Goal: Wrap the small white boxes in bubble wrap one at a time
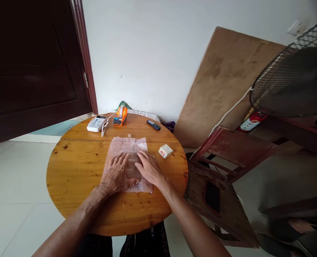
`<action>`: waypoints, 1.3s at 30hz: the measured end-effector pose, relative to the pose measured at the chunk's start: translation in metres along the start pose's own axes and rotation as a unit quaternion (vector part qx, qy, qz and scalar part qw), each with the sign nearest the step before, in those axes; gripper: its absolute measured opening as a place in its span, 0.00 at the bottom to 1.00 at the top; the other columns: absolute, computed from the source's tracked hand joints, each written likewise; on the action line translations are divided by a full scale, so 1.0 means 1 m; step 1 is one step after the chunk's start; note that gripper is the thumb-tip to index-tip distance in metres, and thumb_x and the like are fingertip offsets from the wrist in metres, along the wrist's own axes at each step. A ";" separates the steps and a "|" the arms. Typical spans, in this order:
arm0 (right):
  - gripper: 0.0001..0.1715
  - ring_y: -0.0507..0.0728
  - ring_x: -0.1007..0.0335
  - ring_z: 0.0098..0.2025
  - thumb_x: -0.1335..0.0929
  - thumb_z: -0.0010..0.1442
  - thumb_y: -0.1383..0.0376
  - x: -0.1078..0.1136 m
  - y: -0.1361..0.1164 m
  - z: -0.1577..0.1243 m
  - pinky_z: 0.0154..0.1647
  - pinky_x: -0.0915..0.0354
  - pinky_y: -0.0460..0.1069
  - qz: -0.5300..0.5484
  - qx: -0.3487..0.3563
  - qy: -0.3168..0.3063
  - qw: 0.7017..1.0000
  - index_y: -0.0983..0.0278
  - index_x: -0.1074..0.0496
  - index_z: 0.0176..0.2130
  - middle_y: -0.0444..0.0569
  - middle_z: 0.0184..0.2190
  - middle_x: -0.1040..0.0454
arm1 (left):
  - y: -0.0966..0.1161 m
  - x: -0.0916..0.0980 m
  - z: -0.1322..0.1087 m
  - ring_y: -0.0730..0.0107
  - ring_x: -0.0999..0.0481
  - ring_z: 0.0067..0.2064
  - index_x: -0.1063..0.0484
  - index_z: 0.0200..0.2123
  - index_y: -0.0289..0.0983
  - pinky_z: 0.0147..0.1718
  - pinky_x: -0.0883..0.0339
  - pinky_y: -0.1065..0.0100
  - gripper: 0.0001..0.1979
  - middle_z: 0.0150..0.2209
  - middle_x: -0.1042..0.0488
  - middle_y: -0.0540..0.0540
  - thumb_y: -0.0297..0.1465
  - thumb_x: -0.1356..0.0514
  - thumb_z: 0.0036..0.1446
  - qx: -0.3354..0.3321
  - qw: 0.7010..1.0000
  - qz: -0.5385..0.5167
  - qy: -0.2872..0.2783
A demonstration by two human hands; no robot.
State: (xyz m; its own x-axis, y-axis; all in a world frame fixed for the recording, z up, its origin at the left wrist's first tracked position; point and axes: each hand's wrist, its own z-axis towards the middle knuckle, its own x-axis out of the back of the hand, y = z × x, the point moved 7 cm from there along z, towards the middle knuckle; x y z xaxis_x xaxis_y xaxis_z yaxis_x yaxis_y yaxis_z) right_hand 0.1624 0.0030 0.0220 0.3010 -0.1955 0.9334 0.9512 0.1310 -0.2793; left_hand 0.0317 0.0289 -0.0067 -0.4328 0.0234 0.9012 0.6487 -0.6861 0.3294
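Note:
A sheet of clear bubble wrap point(127, 147) lies flat in the middle of a round wooden table point(75, 167). My left hand point(117, 173) rests palm down on the near left part of the sheet, fingers stretched out. Beside it my right hand point(148, 167) lies flat on the near right part, fingers spread toward the sheet's middle. Neither hand holds anything. A small white and red box point(165, 151) sits on the table just right of the sheet.
At the table's far edge lie a white remote point(96, 123), an orange tape dispenser point(120, 116) and a dark remote point(153, 125). A red wooden chair point(222, 167) stands close on the right, under a fan point(295, 78). A board point(225, 82) leans on the wall.

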 end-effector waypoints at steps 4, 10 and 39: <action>0.19 0.63 0.34 0.59 0.36 0.63 0.65 0.022 0.015 -0.023 0.61 0.40 0.60 0.039 0.006 0.049 0.998 0.63 0.29 0.53 0.55 0.57 0.29 | 0.001 0.001 0.002 0.42 0.47 0.68 0.47 0.66 0.30 0.65 0.54 0.46 0.54 0.66 0.42 0.29 0.60 0.40 0.46 0.004 1.000 -0.016 -0.019; 0.13 0.64 0.30 0.53 0.36 0.62 0.62 0.053 0.044 -0.068 0.56 0.37 0.62 0.067 -0.021 0.147 0.987 0.59 0.25 0.43 0.53 0.51 0.25 | 0.002 0.005 0.005 0.39 0.48 0.68 0.41 0.65 0.37 0.65 0.55 0.42 0.51 0.67 0.44 0.31 0.61 0.38 0.44 -0.013 0.999 -0.019 -0.040; 0.38 0.69 0.28 0.47 0.33 0.50 0.50 0.026 0.156 -0.021 0.50 0.35 0.61 0.196 -0.235 0.203 0.930 0.67 0.31 0.55 0.61 0.46 0.23 | 0.025 0.017 -0.017 0.47 0.43 0.66 0.33 0.58 0.40 0.63 0.50 0.44 0.28 0.64 0.38 0.38 0.49 0.43 0.60 0.008 0.997 0.028 -0.065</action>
State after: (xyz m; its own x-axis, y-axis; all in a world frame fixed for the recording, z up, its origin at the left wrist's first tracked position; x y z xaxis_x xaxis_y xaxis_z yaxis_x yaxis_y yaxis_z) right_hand 0.3199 -0.0026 -0.0017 0.5403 -0.5858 0.6041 0.6589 -0.1520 -0.7367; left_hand 0.0299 -0.0004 0.0116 -0.3116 0.0802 0.9468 0.6793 -0.6779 0.2810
